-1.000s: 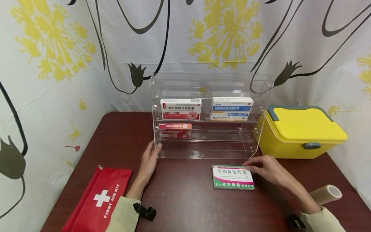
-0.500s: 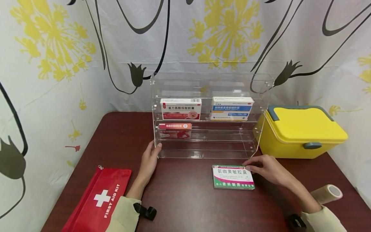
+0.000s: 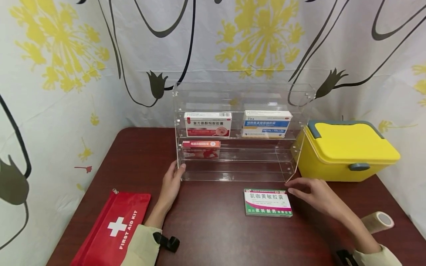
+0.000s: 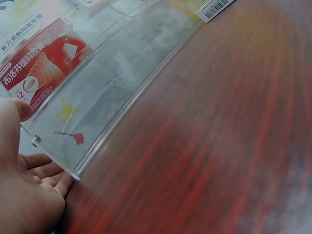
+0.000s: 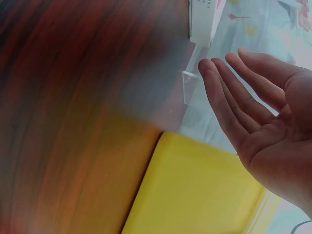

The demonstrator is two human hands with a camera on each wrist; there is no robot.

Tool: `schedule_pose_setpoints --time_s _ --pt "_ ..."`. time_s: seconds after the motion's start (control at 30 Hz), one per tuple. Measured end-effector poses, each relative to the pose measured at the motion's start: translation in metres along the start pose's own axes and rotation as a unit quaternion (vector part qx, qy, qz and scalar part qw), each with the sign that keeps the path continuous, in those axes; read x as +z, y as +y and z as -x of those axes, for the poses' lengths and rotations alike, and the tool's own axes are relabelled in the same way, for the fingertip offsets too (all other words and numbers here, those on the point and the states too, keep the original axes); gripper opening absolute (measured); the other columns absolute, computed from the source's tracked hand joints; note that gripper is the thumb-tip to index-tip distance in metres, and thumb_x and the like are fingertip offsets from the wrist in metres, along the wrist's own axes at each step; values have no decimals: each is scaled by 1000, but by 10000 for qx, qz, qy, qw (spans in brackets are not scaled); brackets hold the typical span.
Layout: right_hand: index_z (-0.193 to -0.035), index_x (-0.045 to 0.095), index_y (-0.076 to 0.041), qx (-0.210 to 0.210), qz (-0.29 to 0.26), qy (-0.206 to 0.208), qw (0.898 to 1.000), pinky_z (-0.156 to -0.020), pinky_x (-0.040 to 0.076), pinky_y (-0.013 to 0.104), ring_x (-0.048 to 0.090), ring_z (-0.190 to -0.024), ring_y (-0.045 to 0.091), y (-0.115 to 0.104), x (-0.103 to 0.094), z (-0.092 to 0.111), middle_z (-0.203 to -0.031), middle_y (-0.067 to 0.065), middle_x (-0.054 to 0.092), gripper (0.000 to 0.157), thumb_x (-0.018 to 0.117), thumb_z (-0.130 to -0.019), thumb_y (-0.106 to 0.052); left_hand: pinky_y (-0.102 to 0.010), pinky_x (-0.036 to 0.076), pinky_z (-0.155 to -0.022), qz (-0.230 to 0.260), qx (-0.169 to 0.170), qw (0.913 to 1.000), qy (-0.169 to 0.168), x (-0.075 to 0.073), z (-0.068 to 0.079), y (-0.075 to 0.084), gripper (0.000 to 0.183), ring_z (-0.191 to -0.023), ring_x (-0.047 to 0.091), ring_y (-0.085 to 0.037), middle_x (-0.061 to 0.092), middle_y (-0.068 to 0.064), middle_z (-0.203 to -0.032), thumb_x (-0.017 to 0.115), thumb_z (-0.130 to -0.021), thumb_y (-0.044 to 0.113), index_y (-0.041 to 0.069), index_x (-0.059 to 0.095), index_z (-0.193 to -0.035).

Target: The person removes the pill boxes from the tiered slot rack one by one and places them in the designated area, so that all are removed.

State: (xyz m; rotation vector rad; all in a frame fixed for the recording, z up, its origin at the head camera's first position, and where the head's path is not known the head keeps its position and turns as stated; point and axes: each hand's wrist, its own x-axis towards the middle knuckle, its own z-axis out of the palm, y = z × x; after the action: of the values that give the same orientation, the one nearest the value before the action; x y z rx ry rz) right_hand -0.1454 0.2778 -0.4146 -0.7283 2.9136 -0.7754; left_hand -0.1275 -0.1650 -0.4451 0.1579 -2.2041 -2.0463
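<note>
A clear acrylic display rack (image 3: 234,176) stands at the back of the table. My left hand (image 3: 171,184) grips its lower left side panel, the thumb on the inner side and the fingers outside, as the left wrist view shows. A green, white and pink medicine box (image 3: 267,203) lies flat in front of the rack. Just right of its top corner hovers my right hand (image 3: 319,195), fingers extended and nothing between them. A red-and-white medicine box (image 3: 208,125) and a blue-and-white one (image 3: 266,124) share a middle shelf; a red medicine box (image 3: 201,149) sits below.
A yellow lidded case (image 3: 352,147) stands at the right, close beside the rack. A red first aid kit pouch (image 3: 116,225) lies at the left near my forearm. Behind my right forearm is a beige roll (image 3: 379,221). A patterned cloth (image 3: 206,48) hangs behind the table.
My right hand has drawn slightly to the right, off the corner of the green and white medicine box, which stays in place. The left hand keeps its hold on the rack.
</note>
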Motion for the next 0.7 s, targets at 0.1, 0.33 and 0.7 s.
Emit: schedule_pose_setpoints --time_s 0.1,0.33,0.7 --pt "-107 75 -17 -205 64 202 9996 -77 54 35 63 -88 7 -7 -1 -2 -98 -12 71 19 76 -88 -19 -41 41 -100 11 -8 10000 8 -1 0 0 44 -121 53 -22 53 -23 -136 52 -103 22 3 46 -142" --pt "-108 74 -15 -920 110 1063 9900 -69 55 30 64 -81 8 -61 -9 -28 -99 -7 71 23 77 -86 -11 -43 40 -100 34 24 10000 52 -3 1 1 44 -121 53 -24 54 -23 -135 53 -103 22 2 46 -141" --pt "-116 70 -10 -1935 -30 1881 9629 -89 49 44 61 -107 24 -146 9 -105 -113 6 67 31 77 -86 -14 -39 38 -104 109 -8 9999 34 -1 -1 -3 47 -129 47 -21 51 -16 -141 54 -103 24 2 44 -143"
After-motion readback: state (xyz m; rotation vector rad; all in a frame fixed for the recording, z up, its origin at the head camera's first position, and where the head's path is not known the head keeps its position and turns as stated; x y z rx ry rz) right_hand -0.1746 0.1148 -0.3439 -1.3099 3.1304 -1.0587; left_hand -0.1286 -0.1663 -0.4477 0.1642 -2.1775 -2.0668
